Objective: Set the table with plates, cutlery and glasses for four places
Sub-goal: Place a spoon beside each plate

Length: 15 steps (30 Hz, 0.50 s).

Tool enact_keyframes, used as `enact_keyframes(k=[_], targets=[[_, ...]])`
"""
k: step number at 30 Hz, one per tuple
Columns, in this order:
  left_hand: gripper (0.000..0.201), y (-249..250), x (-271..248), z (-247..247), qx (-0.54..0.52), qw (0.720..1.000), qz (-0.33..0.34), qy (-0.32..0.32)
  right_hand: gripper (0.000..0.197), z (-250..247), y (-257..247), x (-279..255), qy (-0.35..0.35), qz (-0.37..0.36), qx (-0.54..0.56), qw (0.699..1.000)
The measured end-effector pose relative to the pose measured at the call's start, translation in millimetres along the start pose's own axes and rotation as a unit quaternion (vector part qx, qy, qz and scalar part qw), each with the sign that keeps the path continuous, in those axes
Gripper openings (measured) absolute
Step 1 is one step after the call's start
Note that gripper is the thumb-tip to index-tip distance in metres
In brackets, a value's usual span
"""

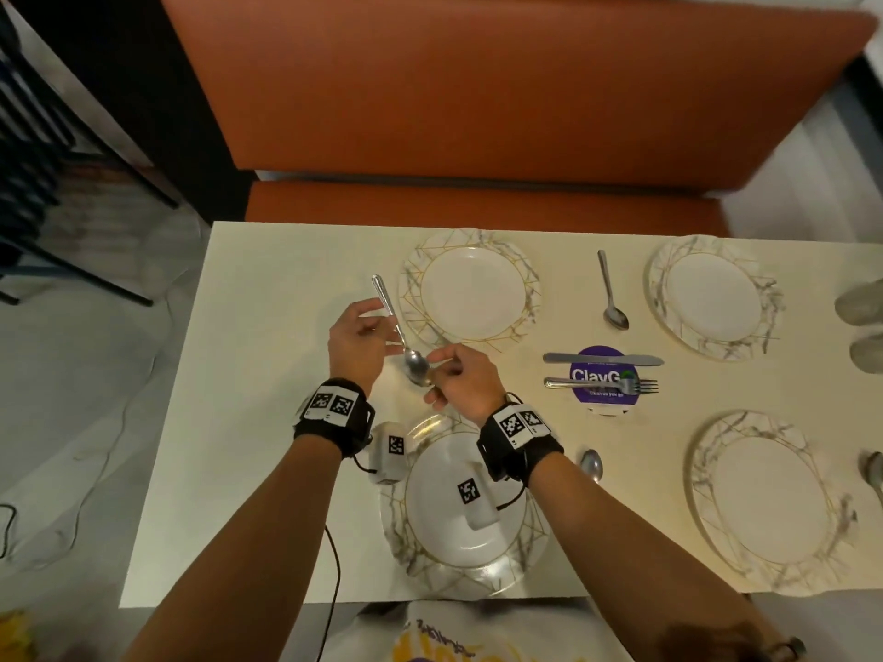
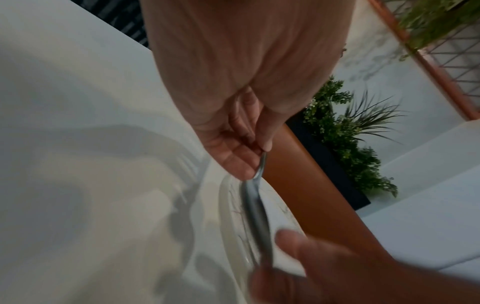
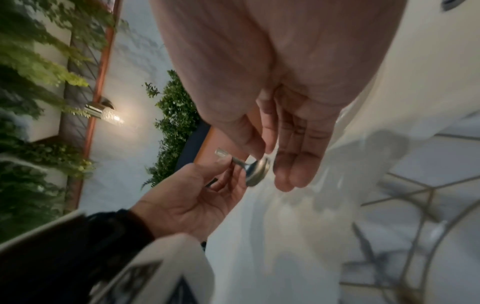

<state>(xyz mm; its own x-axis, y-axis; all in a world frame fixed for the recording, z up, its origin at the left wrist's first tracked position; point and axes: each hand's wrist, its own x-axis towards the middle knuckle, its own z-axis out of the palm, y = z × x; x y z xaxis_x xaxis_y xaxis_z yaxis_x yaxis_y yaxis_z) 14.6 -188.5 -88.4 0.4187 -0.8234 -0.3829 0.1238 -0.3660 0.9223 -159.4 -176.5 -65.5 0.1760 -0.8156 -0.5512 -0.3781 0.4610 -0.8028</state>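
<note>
A silver spoon (image 1: 399, 327) hangs over the white table (image 1: 267, 422), left of the far-left plate (image 1: 530, 289). My left hand (image 1: 382, 334) pinches its handle between thumb and fingers; the left wrist view shows that pinch (image 2: 259, 156). My right hand (image 1: 437, 370) holds the bowl end (image 3: 257, 170) between thumb and fingers. Three more marbled plates lie at the near left (image 1: 478, 542), far right (image 1: 712, 298) and near right (image 1: 764, 499). One spoon (image 1: 611, 291) lies between the far plates and another (image 1: 591, 465) right of the near-left plate.
A knife (image 1: 602, 359) and a fork (image 1: 602, 385) lie across a purple round sticker (image 1: 604, 401) mid-table. A further spoon (image 1: 874, 470) and two blurred grey objects (image 1: 860, 303) sit at the right edge. An orange bench (image 1: 478, 88) runs behind the table.
</note>
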Motion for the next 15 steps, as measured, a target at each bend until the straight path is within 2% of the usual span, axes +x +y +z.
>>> enact_keyframes(k=[5, 8, 10, 13, 15], targets=[[0.024, -4, 58, -9, 0.132, 0.991, -0.018, 0.005, 0.012, -5, 14, 7, -0.010, 0.010, -0.055, 0.998], [0.029, -1, 93, -6, 0.229, 0.973, -0.017, 0.000, 0.013, -16, 22, 8, 0.002, 0.017, -0.052, 0.998], [0.024, 1, 113, -6, 0.295, 0.955, -0.006, -0.003, 0.013, -24, 27, 8, 0.013, 0.013, -0.049, 0.999], [0.020, -1, 137, -7, 0.342, 0.940, -0.008, -0.005, 0.013, -36, 30, 9, 0.031, 0.007, -0.048, 0.998], [0.018, -4, 145, -10, 0.344, 0.939, -0.018, 0.004, 0.015, -43, 28, 5, 0.041, 0.000, -0.039, 0.998]])
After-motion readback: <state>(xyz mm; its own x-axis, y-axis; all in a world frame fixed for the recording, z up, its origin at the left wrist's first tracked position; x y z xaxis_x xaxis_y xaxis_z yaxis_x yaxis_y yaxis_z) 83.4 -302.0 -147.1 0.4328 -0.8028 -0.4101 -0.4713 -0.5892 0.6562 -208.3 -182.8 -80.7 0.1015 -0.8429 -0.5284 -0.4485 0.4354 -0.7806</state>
